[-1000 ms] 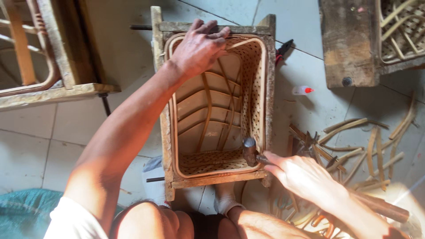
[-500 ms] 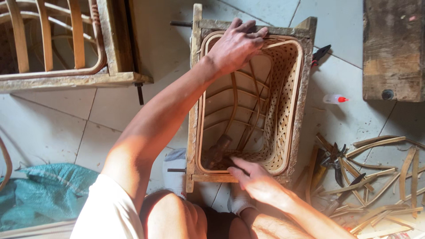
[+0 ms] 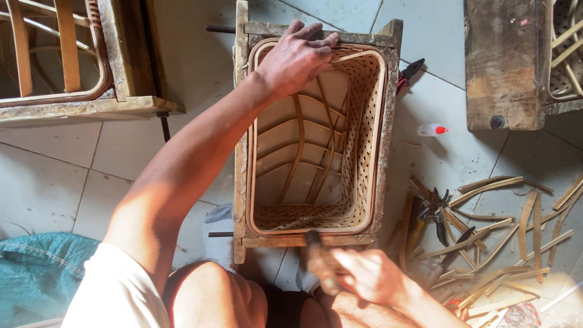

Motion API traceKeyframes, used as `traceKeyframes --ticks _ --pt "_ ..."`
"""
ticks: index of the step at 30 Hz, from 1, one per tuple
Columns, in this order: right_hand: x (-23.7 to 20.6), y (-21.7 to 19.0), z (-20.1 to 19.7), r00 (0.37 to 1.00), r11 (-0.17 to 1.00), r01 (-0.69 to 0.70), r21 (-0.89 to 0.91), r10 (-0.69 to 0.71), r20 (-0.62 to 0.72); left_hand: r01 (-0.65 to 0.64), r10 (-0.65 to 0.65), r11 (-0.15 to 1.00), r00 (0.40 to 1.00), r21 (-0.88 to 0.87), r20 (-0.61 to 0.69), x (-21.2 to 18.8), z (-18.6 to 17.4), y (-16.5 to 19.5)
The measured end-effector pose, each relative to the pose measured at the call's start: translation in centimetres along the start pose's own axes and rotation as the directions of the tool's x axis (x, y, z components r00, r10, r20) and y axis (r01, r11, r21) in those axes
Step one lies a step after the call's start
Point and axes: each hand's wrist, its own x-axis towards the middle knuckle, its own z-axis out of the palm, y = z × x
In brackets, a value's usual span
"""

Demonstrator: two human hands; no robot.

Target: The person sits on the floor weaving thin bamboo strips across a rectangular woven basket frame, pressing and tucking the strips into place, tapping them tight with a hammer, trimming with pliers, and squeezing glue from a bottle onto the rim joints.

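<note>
Basket: woven rattan basket [image 3: 316,140] sits inside a rough wooden frame [image 3: 240,140] on the tiled floor [image 3: 79,182], mouth up toward me.
Left hand: my left hand [image 3: 296,58] lies on the basket's far rim, fingers bent over the edge, gripping it.
Right hand: my right hand [image 3: 364,274] is just outside the basket's near rim, closed around a blurred tool handle [image 3: 317,258]; I cannot tell what tool.
Right of basket: pliers [image 3: 410,71] by the far corner, a small glue bottle [image 3: 432,129] beyond it, loose rattan strips [image 3: 498,231] scattered near the near corner.
Left of basket: a second wooden frame [image 3: 91,103], blue cloth [image 3: 36,273] nearer me.
</note>
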Motion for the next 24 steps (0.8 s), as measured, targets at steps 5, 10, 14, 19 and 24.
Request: traceKeyframes --ticks 5,10,14,19,24 --pt "-1.5 0.8 0.5 0.994 0.997 -0.029 -0.070 0.036 0.105 -0.009 0.009 1.000 1.000 -0.007 0.025 0.1 -1.2 0.6" --pt "-5.3 1.0 -1.7 0.916 0.953 -0.280 0.115 0.301 -0.266 0.025 -0.023 0.997 0.999 -0.066 0.030 0.3 -1.8 1.2" --pt "-5.7 3.2 -2.2 0.540 0.627 -0.702 0.339 0.778 -0.321 0.036 -0.036 0.999 0.998 -0.004 0.044 0.2 -2.5 1.7" --pt "-0.6 6.6 -6.0 0.456 0.494 -0.644 0.584 0.861 -0.226 0.065 -0.066 0.997 0.997 0.040 0.038 -0.2 -3.5 2.0" --pt "10.4 10.5 -13.5 0.582 0.664 -0.554 0.502 0.740 -0.337 0.069 -0.068 0.996 0.998 0.053 -0.007 0.2 -3.6 1.8"
